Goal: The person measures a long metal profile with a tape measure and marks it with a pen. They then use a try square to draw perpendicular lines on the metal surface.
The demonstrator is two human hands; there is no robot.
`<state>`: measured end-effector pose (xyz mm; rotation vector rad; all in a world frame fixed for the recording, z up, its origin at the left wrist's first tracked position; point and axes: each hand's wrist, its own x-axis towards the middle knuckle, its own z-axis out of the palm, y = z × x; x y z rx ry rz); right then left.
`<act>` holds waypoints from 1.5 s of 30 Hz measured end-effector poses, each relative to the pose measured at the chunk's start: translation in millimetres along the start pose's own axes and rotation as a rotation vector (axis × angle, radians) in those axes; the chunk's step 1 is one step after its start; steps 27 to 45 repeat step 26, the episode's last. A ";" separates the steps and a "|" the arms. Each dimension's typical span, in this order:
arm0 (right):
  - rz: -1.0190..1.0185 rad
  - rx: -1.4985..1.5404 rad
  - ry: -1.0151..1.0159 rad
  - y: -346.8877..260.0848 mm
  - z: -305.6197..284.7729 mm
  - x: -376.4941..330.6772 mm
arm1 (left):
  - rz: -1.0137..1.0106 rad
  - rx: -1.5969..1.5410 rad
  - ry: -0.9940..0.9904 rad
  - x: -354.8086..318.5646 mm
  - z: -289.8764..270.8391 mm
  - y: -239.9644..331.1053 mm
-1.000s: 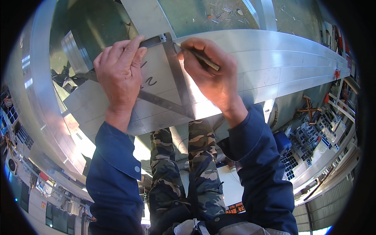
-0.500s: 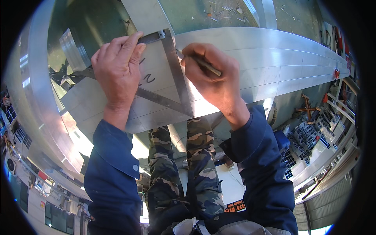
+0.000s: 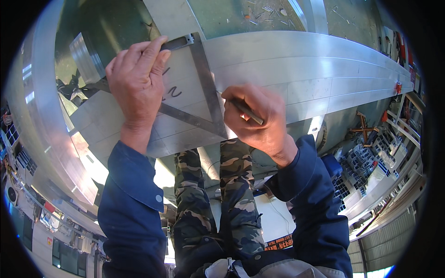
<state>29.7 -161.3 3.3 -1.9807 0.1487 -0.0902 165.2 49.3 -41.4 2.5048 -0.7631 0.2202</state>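
A dark metal triangular square (image 3: 206, 82) lies flat across long silvery metal profiles (image 3: 278, 58) set side by side. My left hand (image 3: 137, 90) is closed on the thick edge of the square at its far side, thumb and fingers pinching it. Dark handwritten strokes (image 3: 173, 92) show on the metal inside the triangle. In my right hand (image 3: 262, 118), slightly blurred, is a thin pen-like marking tool (image 3: 250, 112). Its tip end points at the square's right edge, about halfway along; my fingers partly hide the tip.
A pale metal beam (image 3: 174, 18) runs away under the far side of the profiles. Small scraps (image 3: 269, 16) litter the green floor beyond. To the right stand stacked hollow profiles (image 3: 361, 164) and a brown metal stand (image 3: 364, 128). My camouflage-trousered legs (image 3: 236, 185) are at the near edge.
My right hand has moved toward me along the square's right edge, with the marking tool in it. My left hand and the square have stayed almost in place.
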 end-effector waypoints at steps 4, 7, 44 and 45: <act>-0.071 -0.041 -0.019 -0.1 -1.5 -5.7 | 0.022 0.003 0.010 1.5 -1.3 2.3; -0.096 -0.053 0.025 0.5 -0.2 -11.1 | 0.000 -0.004 0.005 0.6 0.0 0.4; 0.013 -0.446 -0.042 -5.0 -7.6 -70.6 | -0.039 -0.047 -0.102 21.2 15.5 35.0; 0.013 -0.446 -0.042 -5.0 -7.6 -70.6 | -0.039 -0.047 -0.102 21.2 15.5 35.0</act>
